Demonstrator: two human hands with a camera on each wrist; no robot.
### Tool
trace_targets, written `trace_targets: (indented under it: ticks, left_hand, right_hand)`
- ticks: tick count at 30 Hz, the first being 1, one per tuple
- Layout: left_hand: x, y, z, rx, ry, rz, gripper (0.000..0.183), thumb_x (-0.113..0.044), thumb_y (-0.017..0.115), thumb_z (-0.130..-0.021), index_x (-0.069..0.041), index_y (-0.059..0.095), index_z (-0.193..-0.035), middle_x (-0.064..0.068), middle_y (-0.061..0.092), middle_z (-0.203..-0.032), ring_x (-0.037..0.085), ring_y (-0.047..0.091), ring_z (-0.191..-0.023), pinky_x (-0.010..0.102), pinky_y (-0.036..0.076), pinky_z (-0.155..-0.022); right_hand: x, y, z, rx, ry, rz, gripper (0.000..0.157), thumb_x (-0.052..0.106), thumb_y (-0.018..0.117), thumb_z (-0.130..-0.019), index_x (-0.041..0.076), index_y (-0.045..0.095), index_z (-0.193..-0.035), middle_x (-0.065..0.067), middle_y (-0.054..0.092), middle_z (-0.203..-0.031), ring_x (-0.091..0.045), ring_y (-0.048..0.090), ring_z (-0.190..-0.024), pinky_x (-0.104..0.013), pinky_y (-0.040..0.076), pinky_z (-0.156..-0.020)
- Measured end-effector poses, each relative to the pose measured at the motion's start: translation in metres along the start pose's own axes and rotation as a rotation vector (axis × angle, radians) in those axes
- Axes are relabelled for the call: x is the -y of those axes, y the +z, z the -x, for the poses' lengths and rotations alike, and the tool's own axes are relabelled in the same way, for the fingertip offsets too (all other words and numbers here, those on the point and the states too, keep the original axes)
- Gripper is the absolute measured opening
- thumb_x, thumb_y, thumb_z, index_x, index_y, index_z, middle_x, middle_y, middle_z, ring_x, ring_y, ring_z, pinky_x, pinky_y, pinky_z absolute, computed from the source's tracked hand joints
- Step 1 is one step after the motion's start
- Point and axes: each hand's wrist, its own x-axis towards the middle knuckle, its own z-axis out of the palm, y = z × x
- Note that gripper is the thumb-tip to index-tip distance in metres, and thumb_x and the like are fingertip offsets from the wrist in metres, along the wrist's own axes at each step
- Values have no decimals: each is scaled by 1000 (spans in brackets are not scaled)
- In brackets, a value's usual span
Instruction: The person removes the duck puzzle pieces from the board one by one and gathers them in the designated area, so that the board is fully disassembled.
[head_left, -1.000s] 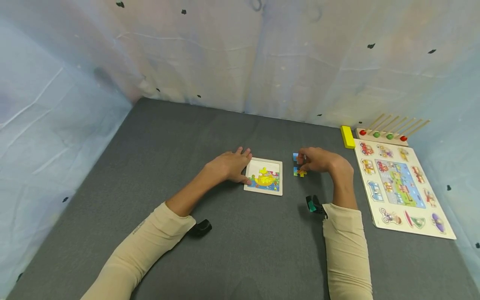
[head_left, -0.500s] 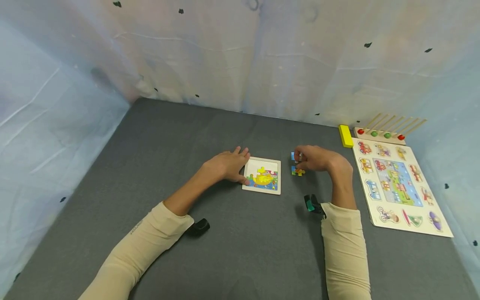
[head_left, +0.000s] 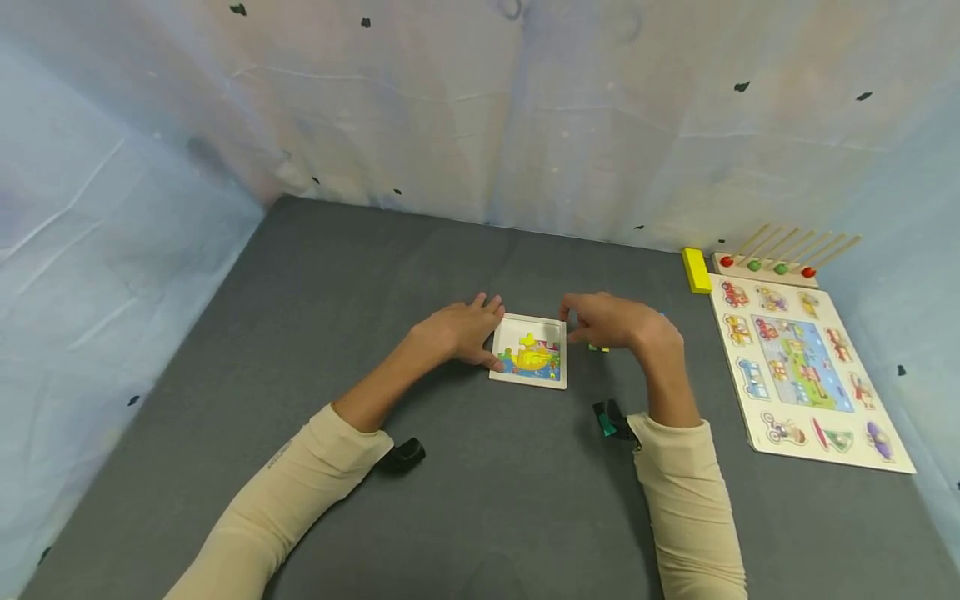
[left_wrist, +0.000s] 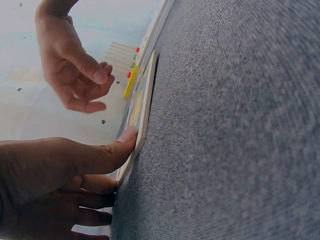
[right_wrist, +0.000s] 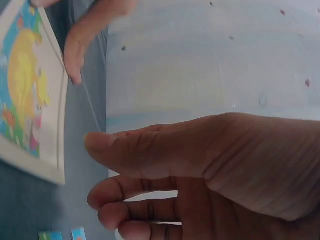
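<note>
A wooden jigsaw puzzle tray (head_left: 527, 382) lies on the table, partly filled with a yellow duck picture (head_left: 531, 359); its upper part shows bare backing. My left hand (head_left: 457, 332) holds the tray along its left side, thumb over the near corner and fingers at the far one. Beside the tray's far right corner hovers my right hand (head_left: 611, 321), fingers bent loosely and thumb apart from the index finger. No piece shows between them in the right wrist view. Two loose spots of colour there are a green-and-blue puzzle piece (right_wrist: 50, 235) and a blue one (right_wrist: 78, 234).
Far to the right lies a large wooden vehicle puzzle board (head_left: 802, 429). Behind it stands a peg rack (head_left: 767, 271) with red and green beads. A yellow block (head_left: 696, 271) sits to the rack's left. Pale hanging sheets (head_left: 450, 100) border the grey table (head_left: 465, 500).
My right hand has moved left from above the loose puzzle pieces to the tray's far right corner. My left hand and the tray have stayed in place.
</note>
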Motion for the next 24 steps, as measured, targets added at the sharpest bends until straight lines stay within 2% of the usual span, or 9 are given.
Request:
trace_targets:
  ticks: [3, 7, 15, 24]
  left_hand:
    - [-1, -1, -1, 5, -5, -4, 101, -57, 68, -97, -8, 15, -168, 11, 4, -177, 33, 5, -166, 52, 19, -134]
    - [-1, -2, -1, 12, -13, -5, 101, -57, 68, -97, -8, 15, -168, 12, 4, -177, 33, 5, -166, 53, 19, -134]
    - [-2, 0, -1, 4, -10, -2, 101, -56, 67, -97, -8, 15, -168, 11, 4, -177, 33, 5, -166, 52, 19, -134]
    - [-2, 0, 0, 1, -19, 1, 101, -56, 68, -97, -8, 15, -168, 12, 5, -177, 33, 6, -166, 52, 19, -134]
  right_hand:
    - [10, 4, -6, 11, -26, 16, 40, 17, 69, -102, 3, 59, -139, -13, 70, -109, -21, 64, -90, -38, 55, -81]
    - [21, 11, -17, 39, -59, 34, 44, 18, 68, -102, 3, 57, -143, -13, 70, -112, -22, 65, -94, -41, 56, -86]
    - [32, 24, -33, 90, -23, 61, 48, 16, 72, -100, 2, 57, -144, -15, 68, -133, -24, 67, -108, -44, 57, -98]
    - [33, 28, -37, 67, -35, 57, 48, 13, 78, -95, 0, 57, -137, -17, 68, -131, -22, 68, -104, -38, 59, -92]
